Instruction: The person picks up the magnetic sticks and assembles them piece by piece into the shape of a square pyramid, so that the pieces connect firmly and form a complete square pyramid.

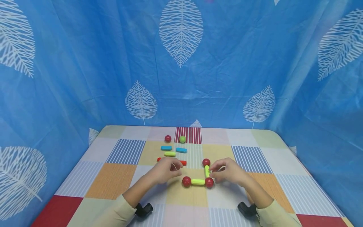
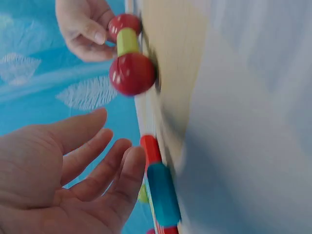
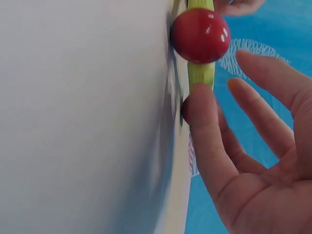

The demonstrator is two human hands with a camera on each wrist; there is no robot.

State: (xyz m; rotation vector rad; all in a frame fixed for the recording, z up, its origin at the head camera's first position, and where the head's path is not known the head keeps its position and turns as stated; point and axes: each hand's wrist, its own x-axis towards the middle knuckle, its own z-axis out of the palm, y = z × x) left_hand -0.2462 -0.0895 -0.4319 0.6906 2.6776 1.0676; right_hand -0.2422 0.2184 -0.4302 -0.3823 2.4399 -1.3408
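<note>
In the head view an L-shaped chain lies on the table: a red ball [image 1: 186, 181] at its left end, a yellow-green stick [image 1: 198, 182], a corner red ball [image 1: 209, 183], a second yellow-green stick [image 1: 207, 171] and a far red ball [image 1: 206, 162]. My right hand [image 1: 228, 171] is beside the second stick, fingers spread; one finger [image 3: 204, 117] overlaps that stick in the right wrist view, and whether it touches cannot be told. Holding nothing, my left hand [image 1: 165, 171] hovers left of the chain with loosely bent fingers, partly hiding red sticks [image 1: 183, 163].
Behind the left hand lie two blue sticks [image 1: 166, 148] and a loose yellow-green stick [image 1: 170, 154]. Farther back sit a loose red ball [image 1: 168, 138] and a green ball [image 1: 182, 139]. A blue leaf-patterned curtain [image 1: 221, 94] surrounds the patchwork-covered table [image 1: 110, 181].
</note>
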